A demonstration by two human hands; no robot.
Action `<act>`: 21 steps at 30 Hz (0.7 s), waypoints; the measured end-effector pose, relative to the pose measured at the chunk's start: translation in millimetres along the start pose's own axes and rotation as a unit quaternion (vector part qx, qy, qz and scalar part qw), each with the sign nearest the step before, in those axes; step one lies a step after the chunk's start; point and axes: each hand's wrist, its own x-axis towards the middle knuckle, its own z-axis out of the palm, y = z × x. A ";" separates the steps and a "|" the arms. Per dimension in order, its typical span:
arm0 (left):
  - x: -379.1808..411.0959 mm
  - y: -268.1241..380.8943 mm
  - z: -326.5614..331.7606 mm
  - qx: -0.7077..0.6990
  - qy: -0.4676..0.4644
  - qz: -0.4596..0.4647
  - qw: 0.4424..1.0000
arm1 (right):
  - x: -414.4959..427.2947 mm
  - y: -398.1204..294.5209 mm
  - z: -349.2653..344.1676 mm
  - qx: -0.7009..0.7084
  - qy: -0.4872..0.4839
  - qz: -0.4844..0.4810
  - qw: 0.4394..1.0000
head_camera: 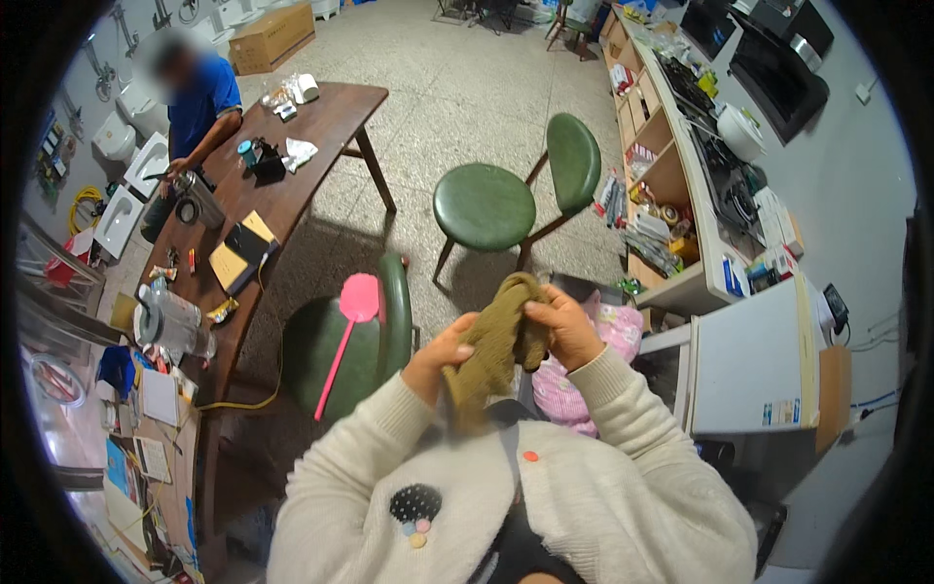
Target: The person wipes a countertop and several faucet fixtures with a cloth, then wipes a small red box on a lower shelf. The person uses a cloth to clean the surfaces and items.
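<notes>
A fuzzy olive-brown piece of cloth (484, 358) is held up in front of my chest, its lower end blurred. My left hand (441, 356) grips its left side, thumb on top. On the right, my right hand (569, 328) pinches the upper part, where the cloth folds over and a narrower flap hangs down. I cannot tell whether it is a glove, a sock or another knitted item. Behind my right wrist lies pink patterned fabric (562, 390), partly hidden by the sleeve.
A pink fly swatter (350, 332) lies on a green chair (310, 365) to the left. Another green chair (485, 208) stands ahead. A person (204, 109) sits behind the wooden table (328, 120). Cluttered shelving (668, 168) and a white cabinet (751, 372) line the right.
</notes>
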 end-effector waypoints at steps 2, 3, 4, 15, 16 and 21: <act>3.2 16.1 -6.8 -0.028 0.027 0.045 0.998 | 41.4 1.0 3.9 -0.057 -0.003 0.033 0.998; 7.6 25.6 -9.1 -0.033 0.033 0.073 0.996 | 63.0 3.4 4.2 -0.096 0.000 0.028 0.995; 12.6 33.8 -15.8 -0.053 0.027 0.082 0.995 | 84.0 4.7 2.0 -0.109 -0.028 0.026 0.993; 173.2 103.4 -84.3 -0.139 0.056 0.220 0.964 | 272.2 -87.9 -3.9 -0.326 -0.221 -0.004 0.919; 195.2 114.1 -85.9 -0.143 0.055 0.216 0.964 | 279.5 -106.8 -4.3 -0.324 -0.224 0.069 0.917; 301.5 159.0 -74.9 -0.179 0.049 0.190 0.964 | 366.5 -138.8 -59.1 -0.237 -0.329 0.061 0.912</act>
